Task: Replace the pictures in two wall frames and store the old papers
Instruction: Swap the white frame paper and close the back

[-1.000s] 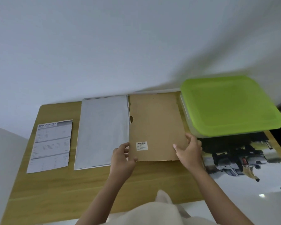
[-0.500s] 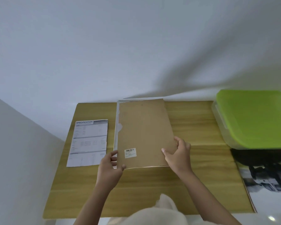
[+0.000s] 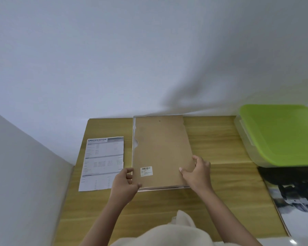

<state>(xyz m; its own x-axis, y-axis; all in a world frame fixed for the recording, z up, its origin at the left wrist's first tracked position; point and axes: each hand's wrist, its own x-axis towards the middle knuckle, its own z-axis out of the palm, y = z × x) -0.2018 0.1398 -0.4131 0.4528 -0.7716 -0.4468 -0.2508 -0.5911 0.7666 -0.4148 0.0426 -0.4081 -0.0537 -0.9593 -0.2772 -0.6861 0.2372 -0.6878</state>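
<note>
- The left hand (image 3: 125, 181) comes in from below on a bare forearm; its fingers are curled round the near left corner of the brown backing board (image 3: 163, 150), thumb on top near the edge, so it is grasping the board.
- The right hand (image 3: 196, 172) reaches in from the lower right, forearm slanted; its fingers are curled at the board's near right edge with the fingertips on the brown surface. It grips the board's right side.
- One backing board shows, lying flat on the wooden table (image 3: 220, 192) with its long side running away from the person, its far end at the wall. It sits over one frame (image 3: 160, 188), whose pale rim shows along the left and near edges.
- One white barcode sticker (image 3: 146, 171) is on the board near the left hand. One small notch shows in the board's left edge.
- One printed sheet headed "SPECIFICATION" (image 3: 102, 162) lies flat just beside the frame, to its left, apart from it.
- One clear plastic box with a green lid (image 3: 281, 134) stands on the table's right side, well apart from the board.
- One large picture print (image 3: 295, 201), dark at the top and pale below, lies near the box at the right edge, partly cut off by the view.
- A cream garment (image 3: 167, 231) fills the bottom of the view between the forearms.
</note>
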